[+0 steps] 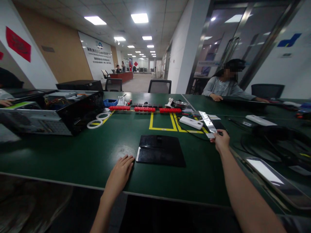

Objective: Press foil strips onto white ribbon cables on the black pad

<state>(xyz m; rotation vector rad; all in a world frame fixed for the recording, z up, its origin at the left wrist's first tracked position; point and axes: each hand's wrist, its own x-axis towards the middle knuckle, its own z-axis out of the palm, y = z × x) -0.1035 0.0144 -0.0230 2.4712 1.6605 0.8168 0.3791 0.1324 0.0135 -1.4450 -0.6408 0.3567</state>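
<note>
A flat black rectangular panel (160,151), glossy with a small white patch on its left edge, lies on the green table in front of me. My left hand (121,168) rests flat on the tabletop just left of the panel, fingers stretched out and holding nothing. Farther right, my right hand (221,141) is closed at the near end of a long shiny silver strip (208,121). A dark part also shows at its fingertips; I cannot make out what it is. A white oblong device (191,122) lies left of the strip.
An opened computer case (46,113) stands at the left, with two white rings (95,124) beside it. Red racks (144,109) line the back near a blue tray (110,102). A phone-like slab (274,178) and dark cables (274,139) lie right. A person (227,81) sits opposite.
</note>
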